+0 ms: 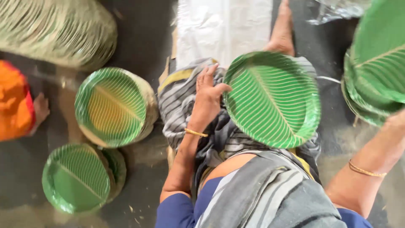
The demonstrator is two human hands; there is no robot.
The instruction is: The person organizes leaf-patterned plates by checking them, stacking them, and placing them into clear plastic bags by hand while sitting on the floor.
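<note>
A green paper plate [272, 99] with a pale leaf-vein pattern rests tilted on my lap, over grey striped cloth [181, 101]. My left hand [206, 97] lies on that cloth at the plate's left edge, thumb hooked over the rim and fingers stretched out. My right hand [393, 134] reaches to the right frame edge, just below a stack of the same green plates [375, 71]. Its fingers are cut off and blurred. A thin gold bangle sits on each wrist.
Two short stacks of green plates [112, 105] [76, 177] stand on the dark floor at left. A long stack [55, 29] lies on its side at top left. Another person in orange [14, 101] sits at the left edge. A white sack [223, 25] and my foot [282, 31] lie ahead.
</note>
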